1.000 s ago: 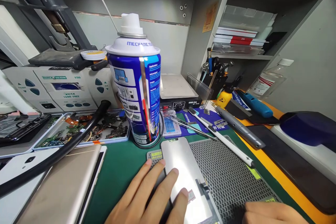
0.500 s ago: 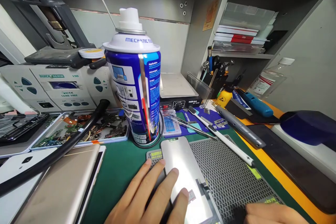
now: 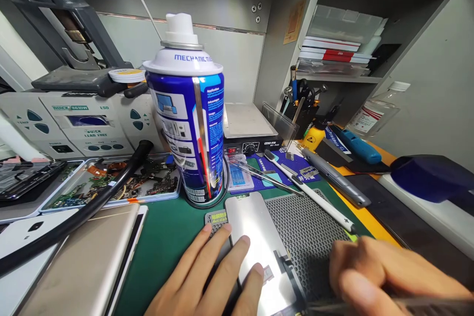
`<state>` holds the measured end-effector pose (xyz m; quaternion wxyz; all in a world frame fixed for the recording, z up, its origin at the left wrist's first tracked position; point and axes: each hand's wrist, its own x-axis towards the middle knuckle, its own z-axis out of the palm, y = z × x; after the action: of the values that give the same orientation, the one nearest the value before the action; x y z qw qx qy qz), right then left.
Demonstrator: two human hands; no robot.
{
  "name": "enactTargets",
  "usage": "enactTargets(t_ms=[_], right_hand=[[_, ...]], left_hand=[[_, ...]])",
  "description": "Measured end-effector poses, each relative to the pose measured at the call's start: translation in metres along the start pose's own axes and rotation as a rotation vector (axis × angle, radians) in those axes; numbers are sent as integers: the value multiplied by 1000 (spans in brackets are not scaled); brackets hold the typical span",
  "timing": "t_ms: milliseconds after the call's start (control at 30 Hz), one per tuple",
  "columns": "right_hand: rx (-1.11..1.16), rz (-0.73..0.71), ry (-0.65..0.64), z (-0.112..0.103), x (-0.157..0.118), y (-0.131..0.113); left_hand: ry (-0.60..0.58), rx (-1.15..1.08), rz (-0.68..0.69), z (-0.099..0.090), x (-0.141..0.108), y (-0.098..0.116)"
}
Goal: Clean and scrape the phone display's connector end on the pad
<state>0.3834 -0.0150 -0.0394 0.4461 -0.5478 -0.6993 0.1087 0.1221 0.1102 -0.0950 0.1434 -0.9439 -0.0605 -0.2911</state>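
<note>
We keep our left hand (image 3: 211, 276) laid with fingers spread over the silver phone panel (image 3: 254, 229); its grip is open, and the fingertips rest upon the metal. This panel lies flat on the grey dotted mat (image 3: 309, 227), which is on the green tabletop (image 3: 159, 237). Our right hand (image 3: 377, 269) is to the right of the panel, with curled fingers and blurred; we cannot tell if its grip holds something. Behind the panel, the blue spray can (image 3: 188, 138) stands upright. The white brush (image 3: 322, 201) lies across the mat's far edge, near the tweezers (image 3: 266, 177).
</note>
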Motion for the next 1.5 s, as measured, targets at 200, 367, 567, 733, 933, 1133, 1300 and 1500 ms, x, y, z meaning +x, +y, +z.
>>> enactTargets(t_ms=[200, 367, 567, 733, 933, 1133, 1300, 1500], right_hand=[[532, 1000, -282, -14, 39, 2], [517, 1049, -394, -13, 37, -2], [474, 1011, -419, -11, 28, -8], [467, 1005, -449, -10, 28, -8], [543, 966, -454, -8, 29, -10], [546, 978, -451, -9, 28, -8], [521, 972, -458, -9, 28, -9], [514, 966, -468, -10, 26, -9]], left_hand=[[67, -2, -43, 6, -1, 7], [84, -3, -51, 8, -1, 9], [78, 9, -44, 6, -1, 9], [78, 15, -53, 7, 1, 10], [74, 15, -54, 6, 1, 11], [77, 21, -73, 7, 1, 12], [66, 4, -70, 5, 2, 13], [72, 16, -62, 4, 4, 12]])
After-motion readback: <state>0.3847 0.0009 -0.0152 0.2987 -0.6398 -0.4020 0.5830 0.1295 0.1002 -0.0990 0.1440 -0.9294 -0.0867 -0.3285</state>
